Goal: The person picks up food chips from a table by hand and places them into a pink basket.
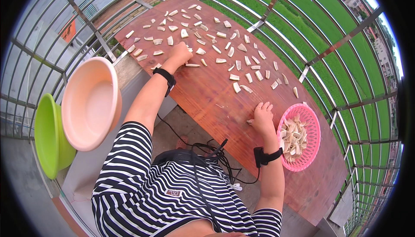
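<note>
Pale, curved dried slices (184,33) lie spread over the far and left parts of a reddish-brown wooden board (210,87). My left hand (182,54) is among them with its fingers curled down, and a pale piece shows at its fingertips. My right hand (263,117) rests low over the board, palm down, fingers pointing away; a small pale bit shows by its thumb side, and whether it is gripped is unclear. Just right of that hand stands a pink openwork plastic basket (317,130) with a heap of similar slices. Both wrists wear black straps.
A metal bar cage (304,74) encloses the board's far side. At the left, a peach plastic basin (92,104) and a green basin (47,136) lean on their sides. Black cables (223,159) hang between my body and the board, one running to the right wrist strap.
</note>
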Action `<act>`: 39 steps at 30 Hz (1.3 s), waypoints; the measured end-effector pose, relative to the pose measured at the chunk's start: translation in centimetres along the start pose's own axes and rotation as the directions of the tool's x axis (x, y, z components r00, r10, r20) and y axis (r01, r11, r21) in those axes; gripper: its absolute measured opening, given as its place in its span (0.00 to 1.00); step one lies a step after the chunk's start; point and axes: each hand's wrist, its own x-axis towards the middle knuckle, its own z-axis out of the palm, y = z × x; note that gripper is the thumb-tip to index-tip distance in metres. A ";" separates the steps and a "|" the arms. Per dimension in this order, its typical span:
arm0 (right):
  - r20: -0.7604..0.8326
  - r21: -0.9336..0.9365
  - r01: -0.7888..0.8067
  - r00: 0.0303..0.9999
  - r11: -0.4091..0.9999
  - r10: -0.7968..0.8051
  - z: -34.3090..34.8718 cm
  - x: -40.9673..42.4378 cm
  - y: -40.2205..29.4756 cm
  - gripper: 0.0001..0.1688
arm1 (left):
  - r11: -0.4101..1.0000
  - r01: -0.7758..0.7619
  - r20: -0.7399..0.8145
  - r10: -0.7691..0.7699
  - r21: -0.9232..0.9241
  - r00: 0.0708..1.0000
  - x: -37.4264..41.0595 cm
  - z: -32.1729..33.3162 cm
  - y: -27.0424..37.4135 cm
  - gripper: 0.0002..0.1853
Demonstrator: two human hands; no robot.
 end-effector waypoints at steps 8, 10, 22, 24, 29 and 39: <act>-0.043 0.005 0.018 0.999 1.000 -0.018 0.5 0.0 0.1 0.53 | 0.766 -0.002 0.166 0.141 -0.643 0.976 -3.7 0.0 5.0 0.13; -0.023 0.010 -0.014 1.000 1.000 0.014 0.4 -0.1 0.1 0.52 | 0.704 -0.042 0.257 0.313 -0.709 0.914 -6.8 0.3 9.8 0.14; -0.531 -0.625 0.051 0.705 0.779 -0.471 5.4 -0.6 3.3 0.33 | 0.695 -0.275 0.634 0.719 -0.665 0.283 -24.5 9.0 28.9 0.38; -0.549 -0.543 0.105 0.707 0.833 -0.446 5.5 -0.8 3.5 0.32 | 0.684 -0.288 0.603 0.728 -0.670 0.326 -24.3 8.8 28.7 0.42; -0.089 0.138 0.132 0.989 0.982 -0.121 1.5 -0.5 1.6 0.44 | 0.584 -0.092 0.400 0.653 -0.806 0.643 -16.9 7.4 22.4 0.24; -0.099 0.061 0.013 0.995 0.998 -0.007 2.2 -0.2 1.2 0.53 | 0.929 -0.155 -0.184 0.226 0.335 0.957 -6.9 1.7 3.3 0.17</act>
